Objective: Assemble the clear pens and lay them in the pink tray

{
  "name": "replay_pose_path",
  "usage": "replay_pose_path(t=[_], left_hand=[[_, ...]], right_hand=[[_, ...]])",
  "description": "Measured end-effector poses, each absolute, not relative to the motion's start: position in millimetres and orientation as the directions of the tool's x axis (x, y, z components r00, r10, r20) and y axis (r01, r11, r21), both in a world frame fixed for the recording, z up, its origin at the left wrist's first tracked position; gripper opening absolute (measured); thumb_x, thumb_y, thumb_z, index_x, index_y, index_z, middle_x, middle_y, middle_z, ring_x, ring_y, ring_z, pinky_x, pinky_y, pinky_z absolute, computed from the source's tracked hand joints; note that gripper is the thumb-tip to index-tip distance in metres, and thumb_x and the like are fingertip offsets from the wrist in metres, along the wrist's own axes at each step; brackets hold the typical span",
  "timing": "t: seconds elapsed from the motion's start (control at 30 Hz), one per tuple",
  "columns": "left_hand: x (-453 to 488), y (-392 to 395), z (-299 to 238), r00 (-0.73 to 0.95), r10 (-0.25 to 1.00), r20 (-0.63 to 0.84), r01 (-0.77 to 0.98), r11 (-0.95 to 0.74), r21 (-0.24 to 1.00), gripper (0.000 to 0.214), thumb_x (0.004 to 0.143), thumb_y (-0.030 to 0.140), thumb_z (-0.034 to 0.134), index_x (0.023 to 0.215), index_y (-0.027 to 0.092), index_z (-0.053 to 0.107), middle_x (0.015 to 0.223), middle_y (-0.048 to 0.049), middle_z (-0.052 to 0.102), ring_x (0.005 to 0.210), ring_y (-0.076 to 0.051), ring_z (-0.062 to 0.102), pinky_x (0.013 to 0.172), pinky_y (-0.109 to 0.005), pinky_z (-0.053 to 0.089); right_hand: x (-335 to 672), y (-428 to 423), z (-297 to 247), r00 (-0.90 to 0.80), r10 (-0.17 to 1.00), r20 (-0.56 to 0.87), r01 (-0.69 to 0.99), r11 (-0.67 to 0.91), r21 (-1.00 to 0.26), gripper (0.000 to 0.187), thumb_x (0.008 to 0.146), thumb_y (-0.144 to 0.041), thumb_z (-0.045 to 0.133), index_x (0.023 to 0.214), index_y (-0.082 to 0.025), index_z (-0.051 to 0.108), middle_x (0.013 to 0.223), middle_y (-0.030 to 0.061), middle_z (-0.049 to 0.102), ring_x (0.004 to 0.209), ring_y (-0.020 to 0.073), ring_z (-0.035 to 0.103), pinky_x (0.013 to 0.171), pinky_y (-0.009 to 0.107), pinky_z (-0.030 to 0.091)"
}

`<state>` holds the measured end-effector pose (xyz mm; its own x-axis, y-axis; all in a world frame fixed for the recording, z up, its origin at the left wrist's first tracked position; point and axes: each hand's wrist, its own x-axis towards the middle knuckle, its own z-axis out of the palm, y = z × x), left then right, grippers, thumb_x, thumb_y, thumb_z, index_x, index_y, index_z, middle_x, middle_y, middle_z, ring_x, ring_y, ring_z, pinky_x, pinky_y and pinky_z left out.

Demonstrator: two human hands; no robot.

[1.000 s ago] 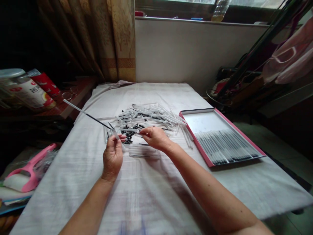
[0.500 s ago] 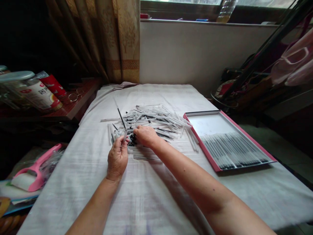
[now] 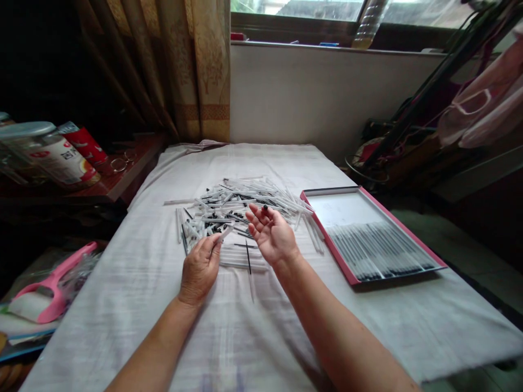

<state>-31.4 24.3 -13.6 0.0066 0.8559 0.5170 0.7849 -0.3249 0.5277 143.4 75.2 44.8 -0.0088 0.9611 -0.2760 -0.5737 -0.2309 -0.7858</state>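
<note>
Back of the room: pale wall under a window, patterned brown curtain hanging at left. Main surface is a table under a creased whitish cloth. Dark wooden side table to the left carries a labelled jar and a red packet.

On the right part of the cloth, a shallow pink-edged box; near half holds a close row of translucent pens, dark ends toward the wearer. Mid-table, a loose pile of pen parts: clear tubes, dark refills, small black pieces. A few tubes lie just beside the box's left wall.

Both hands work at the near side of the pile. Left hand: narrow pinch, thumb against forefinger, on a translucent tube angled up and right. Right hand: palm partly up, other fingers loosely curled and spread; a black cap sits at thumb and forefinger tips. The two pieces are apart. Between the hands, a black-and-clear refill, lower end blurred; cannot tell whether it rests on the cloth.
</note>
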Motion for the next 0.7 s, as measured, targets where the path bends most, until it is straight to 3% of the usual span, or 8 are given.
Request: replay_pose_path(t=[0.13, 0.23, 0.33, 0.5, 0.6, 0.67, 0.7], left_hand=[[-30.0, 22.1, -13.0, 0.090, 0.856, 0.510, 0.839, -0.340, 0.424, 0.029, 0.095, 0.031, 0.044, 0.111, 0.022, 0.066, 0.104, -0.0067, 0.072, 0.095, -0.021, 0.067, 0.086, -0.033, 0.052], [-32.7, 22.3, -12.9, 0.080, 0.862, 0.501, 0.849, -0.322, 0.418, 0.030, 0.095, 0.031, 0.044, 0.111, 0.022, 0.067, 0.104, -0.0061, 0.072, 0.095, -0.021, 0.067, 0.086, -0.031, 0.052], [-35.0, 23.6, -13.3, 0.073, 0.870, 0.488, 0.838, -0.319, 0.443, 0.030, 0.094, 0.031, 0.044, 0.110, 0.021, 0.068, 0.104, -0.0060, 0.072, 0.096, -0.021, 0.067, 0.087, -0.032, 0.052], [-35.5, 25.3, -13.6, 0.030, 0.885, 0.464, 0.808, -0.295, 0.510, 0.030, 0.093, 0.031, 0.045, 0.109, 0.019, 0.068, 0.104, -0.0067, 0.073, 0.096, -0.021, 0.067, 0.087, -0.031, 0.051], [-35.8, 26.0, -13.3, 0.009, 0.892, 0.452, 0.799, -0.278, 0.533, 0.030, 0.093, 0.032, 0.046, 0.109, 0.019, 0.068, 0.103, -0.0070, 0.072, 0.095, -0.021, 0.067, 0.087, -0.032, 0.052], [-36.2, 26.2, -13.2, 0.017, 0.895, 0.447, 0.798, -0.281, 0.534, 0.031, 0.093, 0.031, 0.046, 0.109, 0.018, 0.068, 0.103, -0.0074, 0.072, 0.096, -0.022, 0.067, 0.087, -0.032, 0.052], [-36.4, 26.2, -13.1, 0.023, 0.895, 0.446, 0.798, -0.285, 0.531, 0.031, 0.093, 0.031, 0.046, 0.109, 0.018, 0.068, 0.103, -0.0076, 0.072, 0.096, -0.022, 0.067, 0.088, -0.033, 0.051]], right_hand=[[136.2, 76.9, 48.9, 0.090, 0.906, -0.414, -0.663, -0.255, -0.704, 0.014, 0.088, -0.026, 0.043, 0.084, -0.020, 0.055, 0.098, 0.0057, 0.075, 0.078, 0.0127, 0.071, 0.058, 0.019, 0.053], [143.5, 81.0, 46.6, 0.169, 0.901, -0.399, -0.680, -0.187, -0.709, 0.010, 0.085, -0.021, 0.047, 0.081, -0.018, 0.056, 0.078, 0.0016, 0.075, 0.057, 0.0090, 0.067, 0.045, 0.015, 0.048], [157.1, 80.7, 42.3, 0.119, 0.930, -0.349, -0.628, -0.202, -0.752, 0.005, 0.079, -0.016, 0.053, 0.080, -0.018, 0.056, 0.069, 0.0004, 0.073, 0.050, 0.0090, 0.063, 0.039, 0.013, 0.043], [168.4, 75.0, 29.4, 0.020, 0.937, -0.349, -0.616, -0.264, -0.742, 0.011, 0.073, -0.019, 0.052, 0.081, -0.018, 0.058, 0.075, 0.0023, 0.073, 0.055, 0.0107, 0.065, 0.039, 0.014, 0.041], [168.0, 70.7, 20.1, -0.035, 0.966, -0.256, -0.325, -0.253, -0.911, 0.012, 0.071, -0.021, 0.055, 0.081, -0.018, 0.062, 0.064, -0.0018, 0.066, 0.047, 0.0080, 0.055, 0.038, 0.015, 0.032], [167.6, 66.0, 18.0, -0.166, 0.977, -0.136, 0.095, -0.121, -0.988, 0.013, 0.073, -0.021, 0.055, 0.080, -0.018, 0.066, 0.059, -0.0031, 0.061, 0.047, 0.0082, 0.052, 0.043, 0.017, 0.034], [167.4, 63.0, 19.1, -0.263, 0.962, -0.077, 0.325, 0.013, -0.946, 0.015, 0.075, -0.021, 0.056, 0.082, -0.018, 0.068, 0.060, -0.0023, 0.062, 0.051, 0.0096, 0.054, 0.048, 0.019, 0.037]])
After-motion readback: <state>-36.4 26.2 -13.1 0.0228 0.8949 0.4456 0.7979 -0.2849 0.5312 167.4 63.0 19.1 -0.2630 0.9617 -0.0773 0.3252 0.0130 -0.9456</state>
